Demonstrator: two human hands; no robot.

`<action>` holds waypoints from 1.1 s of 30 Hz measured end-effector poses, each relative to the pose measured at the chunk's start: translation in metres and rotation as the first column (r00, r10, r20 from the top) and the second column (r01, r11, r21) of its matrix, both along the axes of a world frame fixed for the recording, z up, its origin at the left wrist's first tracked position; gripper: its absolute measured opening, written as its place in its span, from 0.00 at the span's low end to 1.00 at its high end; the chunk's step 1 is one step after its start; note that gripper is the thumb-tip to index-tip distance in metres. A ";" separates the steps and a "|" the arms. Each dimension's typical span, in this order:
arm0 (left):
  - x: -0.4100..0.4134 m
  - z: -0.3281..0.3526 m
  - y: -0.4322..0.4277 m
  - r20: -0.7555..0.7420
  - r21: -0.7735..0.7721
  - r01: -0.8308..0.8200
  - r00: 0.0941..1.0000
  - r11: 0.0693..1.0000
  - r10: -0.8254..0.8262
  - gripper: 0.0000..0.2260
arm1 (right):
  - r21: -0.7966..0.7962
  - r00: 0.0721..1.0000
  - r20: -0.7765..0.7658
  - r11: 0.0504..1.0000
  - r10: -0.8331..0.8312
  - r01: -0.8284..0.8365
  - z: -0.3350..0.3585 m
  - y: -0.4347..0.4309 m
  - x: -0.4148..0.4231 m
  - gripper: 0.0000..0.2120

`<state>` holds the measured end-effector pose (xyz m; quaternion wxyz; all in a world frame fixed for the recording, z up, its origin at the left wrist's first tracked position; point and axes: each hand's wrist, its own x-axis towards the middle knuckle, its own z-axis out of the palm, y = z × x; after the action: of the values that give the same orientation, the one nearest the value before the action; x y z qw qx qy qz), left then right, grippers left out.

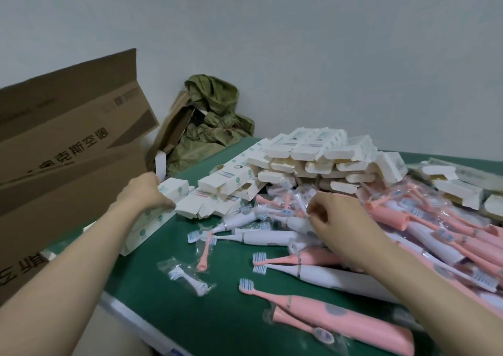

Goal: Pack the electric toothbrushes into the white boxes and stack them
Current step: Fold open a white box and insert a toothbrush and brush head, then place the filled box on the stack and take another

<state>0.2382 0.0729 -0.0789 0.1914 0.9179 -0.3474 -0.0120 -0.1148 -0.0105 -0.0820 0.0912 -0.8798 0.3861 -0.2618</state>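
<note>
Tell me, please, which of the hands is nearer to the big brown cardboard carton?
Left. The left hand holds a white box right beside the carton; the right hand is farther right, over the toothbrush pile.

pink and white toothbrushes (351, 276), white boxes (307, 148), green table (206, 317)

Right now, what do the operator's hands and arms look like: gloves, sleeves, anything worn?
Nothing worn that shows. The left hand and right hand are bare, with no gloves. No rings, watch or wristbands are visible. The left forearm and right forearm are uncovered to the frame edge, with no sleeve, cables or markings in view.
</note>
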 end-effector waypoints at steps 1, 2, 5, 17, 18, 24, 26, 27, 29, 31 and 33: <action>-0.002 0.001 -0.001 0.000 0.036 0.005 1.000 0.999 -0.005 0.20 | 0.001 1.000 0.005 1.000 0.002 -0.002 0.000 0.000 0.000 0.08; -0.003 0.004 -0.002 0.005 0.082 0.007 1.000 0.997 -0.007 0.21 | 0.006 1.000 0.010 1.000 0.004 -0.004 0.000 0.001 0.000 0.08; -0.013 0.022 -0.005 0.026 0.157 -0.012 1.000 0.988 0.008 0.24 | 0.013 1.000 0.026 1.000 0.007 -0.008 0.002 0.002 0.001 0.08; -0.237 0.080 -0.102 0.395 -0.151 0.831 0.547 0.536 -0.738 0.27 | 0.016 0.977 0.142 0.987 -0.161 0.160 0.013 -0.014 -0.023 0.09; -0.247 0.076 -0.110 0.388 -0.088 0.841 0.522 0.533 -0.760 0.26 | 0.041 0.971 0.170 0.985 -0.169 0.165 0.013 -0.015 -0.025 0.09; -0.258 0.060 -0.115 0.534 -0.288 0.751 0.641 0.594 -0.551 0.12 | 0.067 0.948 0.273 0.987 -0.162 0.149 0.015 -0.024 -0.031 0.06; -0.251 0.061 -0.098 0.634 -0.502 0.770 0.638 0.395 -0.437 0.09 | 0.230 0.890 0.420 0.970 -0.177 0.084 0.020 -0.027 -0.033 0.06; -0.246 0.060 -0.089 0.703 -0.564 0.786 0.617 0.252 -0.353 0.08 | 0.376 0.814 0.550 0.926 -0.188 -0.040 0.025 -0.026 -0.033 0.07; -0.236 0.053 -0.070 0.798 -0.568 0.820 0.569 0.067 -0.198 0.09 | 0.564 0.625 0.741 0.733 -0.247 -0.379 0.036 -0.025 -0.036 0.08; -0.228 0.044 -0.055 0.841 -0.523 0.852 0.520 0.021 -0.151 0.11 | 0.568 0.506 0.816 0.556 -0.280 -0.607 0.047 -0.026 -0.039 0.13; -0.221 0.035 -0.044 0.849 -0.499 0.866 0.492 0.012 -0.192 0.16 | 0.508 0.421 0.862 0.465 -0.284 -0.725 0.055 -0.025 -0.040 0.20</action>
<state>0.0174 0.0288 -0.0434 0.5414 0.3463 -0.6634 0.3833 -0.1545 -0.0356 -0.0269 0.7352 -0.4855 0.2045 -0.4266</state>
